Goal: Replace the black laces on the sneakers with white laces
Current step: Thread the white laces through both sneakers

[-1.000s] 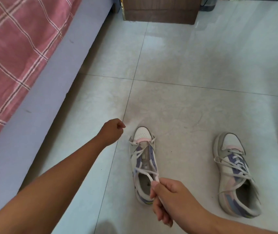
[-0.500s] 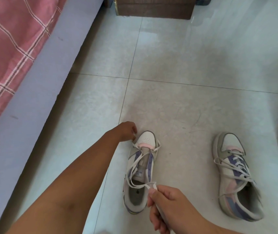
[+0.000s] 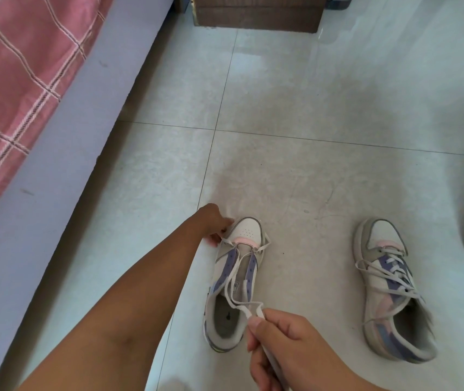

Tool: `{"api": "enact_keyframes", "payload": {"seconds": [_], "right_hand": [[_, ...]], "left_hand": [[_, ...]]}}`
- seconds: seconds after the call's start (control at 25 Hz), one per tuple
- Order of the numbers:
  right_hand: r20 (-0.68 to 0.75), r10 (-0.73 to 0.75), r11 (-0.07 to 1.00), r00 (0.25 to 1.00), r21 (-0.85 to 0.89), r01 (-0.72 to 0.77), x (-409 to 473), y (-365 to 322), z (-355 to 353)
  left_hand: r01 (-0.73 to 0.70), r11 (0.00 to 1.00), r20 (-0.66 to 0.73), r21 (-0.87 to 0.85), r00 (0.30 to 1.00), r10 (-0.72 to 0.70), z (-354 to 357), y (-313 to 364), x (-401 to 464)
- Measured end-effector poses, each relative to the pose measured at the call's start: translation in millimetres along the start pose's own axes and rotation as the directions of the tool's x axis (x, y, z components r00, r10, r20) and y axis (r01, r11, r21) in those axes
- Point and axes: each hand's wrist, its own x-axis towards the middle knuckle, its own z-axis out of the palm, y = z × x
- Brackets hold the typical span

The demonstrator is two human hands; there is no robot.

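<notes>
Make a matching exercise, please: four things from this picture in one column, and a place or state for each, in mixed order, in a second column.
1. left hand
2. right hand
3. left shoe
4. right shoe

a. laced, untouched
b. pinches the white lace
c. at the shoe's toe
d. lace loose, only through the eyelets near the toe

Pairs: 1-c, 2-b, 3-d, 4-a

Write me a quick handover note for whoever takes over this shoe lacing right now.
Left hand: at the toe of the left sneaker, steadying it.
Right hand: fingers pinching both ends of the white lace.
Left sneaker: on the floor, lace only through the eyelets nearest the toe.
Right sneaker: alongside, laced up but loose and untied.
No black laces visible.
Left: finish threading, tie both.
</notes>
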Motion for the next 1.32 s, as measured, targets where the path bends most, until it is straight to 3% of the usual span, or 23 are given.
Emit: {"api": "enact_keyframes", "payload": {"seconds": [0.08, 0.16, 0.36, 0.4, 0.48, 0.56, 0.6, 0.68, 0.8, 0.88, 0.96, 1.08, 1.2, 1.32], "right_hand": [[0.003, 0.0, 1.0, 1.0, 0.003, 0.0, -1, 1, 1], [0.006, -0.008, 1.0, 1.0, -0.006, 0.008, -1, 1, 1], [0.003, -0.002, 0.999, 1.0, -0.035, 0.002, 1, 0, -1], [0.001, 0.001, 0.999, 1.0, -0.041, -0.001, 1, 0, -1], [-0.005, 0.003, 0.999, 1.0, -0.051, -0.004, 2, 2, -3], [-0.009, 0.002, 0.998, 1.0, -0.061, -0.002, 3, 3, -3], [-0.01, 0.002, 0.998, 1.0, -0.063, -0.002, 3, 4, -3], [-0.012, 0.007, 0.998, 1.0, -0.065, -0.007, 4, 6, -4], [-0.001, 0.024, 0.997, 1.0, -0.074, -0.024, 6, 8, -3], [0.005, 0.026, 0.997, 1.0, -0.079, -0.026, 6, 9, -3], [0.008, 0.022, 0.996, 1.0, -0.083, -0.021, 6, 9, -4], [0.011, 0.015, 0.996, 1.0, -0.085, -0.014, 4, 7, -6], [0.032, 0.006, 0.997, 0.999, -0.074, -0.003, -2, 4, -3], [0.08, -0.001, 0.997, 0.997, -0.072, 0.007, -10, 3, 8]], "left_hand": [[0.168, 0.982, 0.126, -0.088, 0.98, -0.157, 0, 1, -2], [0.242, 0.964, 0.212, -0.114, 0.954, -0.214, 0, 3, -3], [0.145, 0.989, 0.129, -0.022, 0.982, -0.141, 10, 3, -6], [0.099, 0.991, 0.078, -0.088, 0.993, -0.092, 11, 3, -5], [0.003, 0.923, -0.017, -0.386, 1.0, -0.01, 11, 4, -3], [-0.021, 0.755, 0.028, -0.655, 0.998, 0.051, 8, 7, -6], [-0.012, 0.708, 0.07, -0.706, 0.994, 0.087, 6, 8, -7], [-0.034, 0.762, 0.115, -0.646, 0.983, 0.141, 3, 14, -9], [-0.27, 0.917, 0.005, -0.294, 0.959, 0.283, 0, 26, -14], [-0.441, 0.876, -0.085, -0.197, 0.898, 0.433, 3, 34, -19], [-0.548, 0.8, -0.207, -0.244, 0.836, 0.509, 6, 38, -25], [-0.552, 0.768, -0.333, -0.325, 0.827, 0.454, -3, 36, -32], [-0.559, 0.817, -0.37, -0.141, 0.796, 0.48, -25, 23, -43], [-0.517, 0.856, -0.341, -0.029, 0.81, 0.478, -49, 7, -58]]}}
